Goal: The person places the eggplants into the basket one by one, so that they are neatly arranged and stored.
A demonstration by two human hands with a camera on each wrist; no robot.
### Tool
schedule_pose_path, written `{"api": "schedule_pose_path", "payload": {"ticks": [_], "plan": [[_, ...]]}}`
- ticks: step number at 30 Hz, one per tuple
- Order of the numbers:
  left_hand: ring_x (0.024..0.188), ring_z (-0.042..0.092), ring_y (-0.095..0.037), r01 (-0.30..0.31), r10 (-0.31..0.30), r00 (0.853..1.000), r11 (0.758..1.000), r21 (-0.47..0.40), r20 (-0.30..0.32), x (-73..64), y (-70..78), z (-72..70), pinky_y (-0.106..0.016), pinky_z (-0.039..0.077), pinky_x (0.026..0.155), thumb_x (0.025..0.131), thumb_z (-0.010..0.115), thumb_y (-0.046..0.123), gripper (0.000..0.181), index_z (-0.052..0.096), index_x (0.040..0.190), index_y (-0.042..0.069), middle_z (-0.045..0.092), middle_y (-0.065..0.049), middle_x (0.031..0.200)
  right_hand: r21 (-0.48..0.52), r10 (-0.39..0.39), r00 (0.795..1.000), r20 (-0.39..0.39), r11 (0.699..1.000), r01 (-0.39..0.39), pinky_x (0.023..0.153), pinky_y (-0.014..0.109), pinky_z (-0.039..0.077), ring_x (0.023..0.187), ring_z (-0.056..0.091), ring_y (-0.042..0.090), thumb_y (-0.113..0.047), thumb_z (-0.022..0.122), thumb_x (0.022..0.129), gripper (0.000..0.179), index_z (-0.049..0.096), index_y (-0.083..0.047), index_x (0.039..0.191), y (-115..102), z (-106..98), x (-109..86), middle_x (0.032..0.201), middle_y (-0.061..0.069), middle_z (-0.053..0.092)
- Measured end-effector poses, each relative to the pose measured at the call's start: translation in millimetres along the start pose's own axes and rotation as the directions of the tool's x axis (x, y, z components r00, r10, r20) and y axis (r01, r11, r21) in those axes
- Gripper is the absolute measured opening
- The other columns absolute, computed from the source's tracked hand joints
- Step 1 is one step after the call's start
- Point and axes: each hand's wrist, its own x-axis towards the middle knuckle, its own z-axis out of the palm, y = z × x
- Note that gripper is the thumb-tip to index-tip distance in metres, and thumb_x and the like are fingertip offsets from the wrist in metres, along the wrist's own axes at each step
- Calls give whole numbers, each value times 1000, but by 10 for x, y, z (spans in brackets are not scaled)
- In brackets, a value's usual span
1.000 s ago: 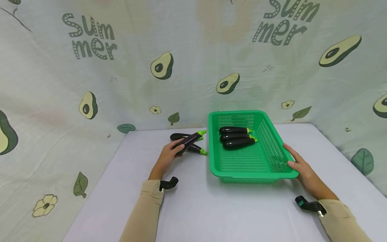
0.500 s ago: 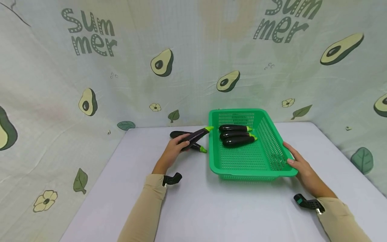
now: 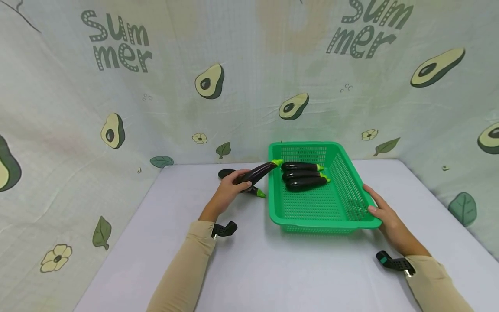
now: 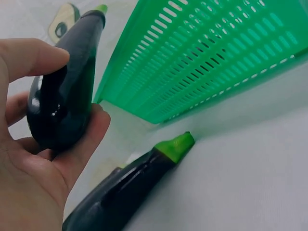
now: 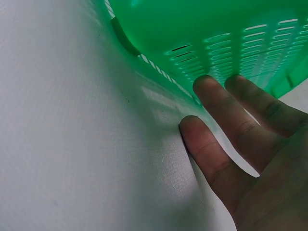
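My left hand point(image 3: 228, 193) grips a dark eggplant point(image 3: 259, 172) by its thick end, thumb on one side and fingers round the other. Its green stem tip overlaps the left rim of the green basket point(image 3: 312, 212) in the head view. Under this hand, two eggplants lie on the table, the front one point(image 4: 125, 187) with its stem toward the basket and the back one point(image 3: 225, 173) partly hidden. Three eggplants point(image 3: 306, 183) lie side by side inside the basket. My right hand point(image 3: 390, 221) holds the basket's right rim, thumb over it and fingers against the outer wall.
The basket stands on a white-covered table point(image 3: 304, 273) toward the back. Behind it hangs a cloth backdrop point(image 3: 249, 125) printed with avocados, leaves and lettering. A black wrist mount point(image 3: 225, 229) sits on the left wrist, another point(image 3: 393, 262) on the right.
The left hand has carried the eggplant rightward and slightly up, from above the table eggplants to the basket's left rim. The right hand stays on the basket, which keeps its place.
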Motion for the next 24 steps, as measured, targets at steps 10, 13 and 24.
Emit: {"api": "schedule_pose_path", "payload": {"ticks": [10,13,24], "plan": [[116,58,-22,-39,34,998,996,84,57,64,106,100,-37,49,97,93,74,23,48,60,139,19,60,-4,132,3,10,1000,-6,1000,-10,89,13,37,109,52,1,-10,30,108,59,12,-18,163,5,5,-3,147,-7,30],[117,59,-21,-53,46,996,993,110,70,84,144,105,-38,49,97,94,73,23,48,59,140,18,60,-3,133,-32,32,999,-13,999,-32,89,12,35,115,46,0,-12,31,108,59,11,-20,163,0,21,-18,151,-8,25],[113,60,-21,-76,59,991,986,150,116,190,284,98,-37,51,94,94,73,25,49,59,140,19,61,-3,132,-40,33,999,-20,999,-33,87,13,38,105,54,1,-12,31,108,59,12,-19,163,-26,26,-16,144,-7,34]]}}
